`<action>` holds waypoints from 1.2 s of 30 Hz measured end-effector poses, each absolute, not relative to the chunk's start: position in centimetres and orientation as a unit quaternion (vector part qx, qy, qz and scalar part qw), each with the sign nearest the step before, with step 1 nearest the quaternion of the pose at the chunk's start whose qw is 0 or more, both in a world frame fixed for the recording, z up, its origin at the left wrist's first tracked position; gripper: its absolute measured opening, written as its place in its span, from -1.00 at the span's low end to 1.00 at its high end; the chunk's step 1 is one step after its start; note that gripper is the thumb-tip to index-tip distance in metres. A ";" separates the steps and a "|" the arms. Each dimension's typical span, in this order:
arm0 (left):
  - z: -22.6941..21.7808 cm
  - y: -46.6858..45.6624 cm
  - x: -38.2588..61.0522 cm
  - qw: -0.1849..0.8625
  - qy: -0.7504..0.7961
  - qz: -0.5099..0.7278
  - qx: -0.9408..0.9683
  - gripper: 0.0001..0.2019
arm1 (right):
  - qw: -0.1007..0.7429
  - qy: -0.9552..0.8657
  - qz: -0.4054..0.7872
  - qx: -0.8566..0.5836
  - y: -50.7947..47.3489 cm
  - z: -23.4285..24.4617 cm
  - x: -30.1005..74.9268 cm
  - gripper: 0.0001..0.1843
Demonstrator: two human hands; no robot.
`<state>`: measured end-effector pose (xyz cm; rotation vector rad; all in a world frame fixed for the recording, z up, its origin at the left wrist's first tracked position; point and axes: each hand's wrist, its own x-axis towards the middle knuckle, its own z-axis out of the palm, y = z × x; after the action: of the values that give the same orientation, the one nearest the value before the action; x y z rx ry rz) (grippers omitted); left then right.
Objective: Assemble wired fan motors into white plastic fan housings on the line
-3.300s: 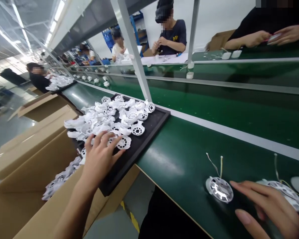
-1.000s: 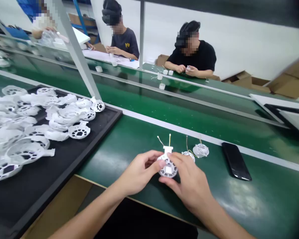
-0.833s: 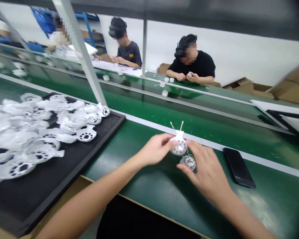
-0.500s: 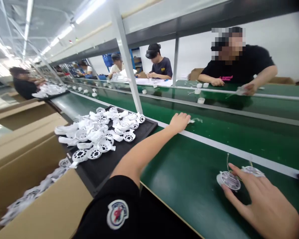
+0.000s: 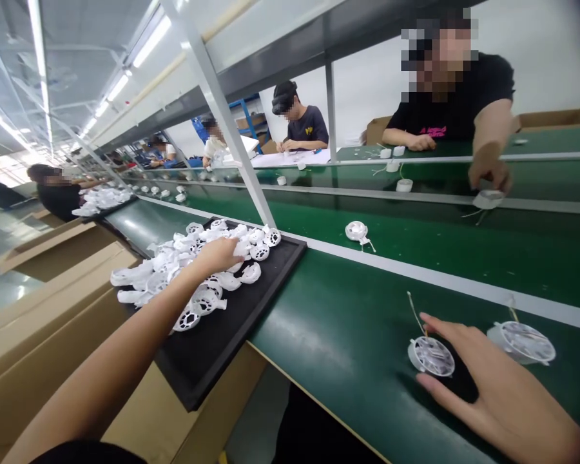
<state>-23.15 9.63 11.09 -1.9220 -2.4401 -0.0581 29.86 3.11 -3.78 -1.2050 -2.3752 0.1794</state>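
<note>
Left hand (image 5: 217,256) is down on the white plastic parts (image 5: 207,258) in the black tray (image 5: 244,338), fingers bunched; can't tell if holding any. Right hand (image 5: 483,386) lies spread wide on the green conveyor belt (image 5: 328,322), fingers against a wired round part (image 5: 431,356). Cardboard boxes (image 5: 53,309) left; co-workers (image 5: 299,116) along the far belt.

The bare left forearm (image 5: 111,367) runs out of a black sleeve (image 5: 87,455).

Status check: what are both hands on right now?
Left hand in white plastic cage parts on black tray. Right hand at wired round cage on green belt. Second wired cage beside it.
</note>
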 end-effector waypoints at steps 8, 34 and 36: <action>9.5 -0.8 -9.5 -0.247 -0.644 -0.434 -0.580 -0.55 | 0.331 -0.892 0.054 -0.304 1.2 0.5 25.0 -0.32; 2.5 2.6 -7.3 -0.062 -0.759 -0.151 -0.631 -0.58 | 0.159 -0.760 0.089 -0.624 -6.7 -3.0 36.2 -0.21; 2.8 1.5 -4.3 0.026 -0.704 -0.194 -0.683 -0.62 | 0.146 -0.762 0.127 -0.619 -6.0 -2.4 36.0 -0.28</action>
<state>-4.32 1.47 2.80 -2.1101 -2.1749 -0.5994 35.98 -6.04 -2.38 -1.7817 -2.1936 0.3652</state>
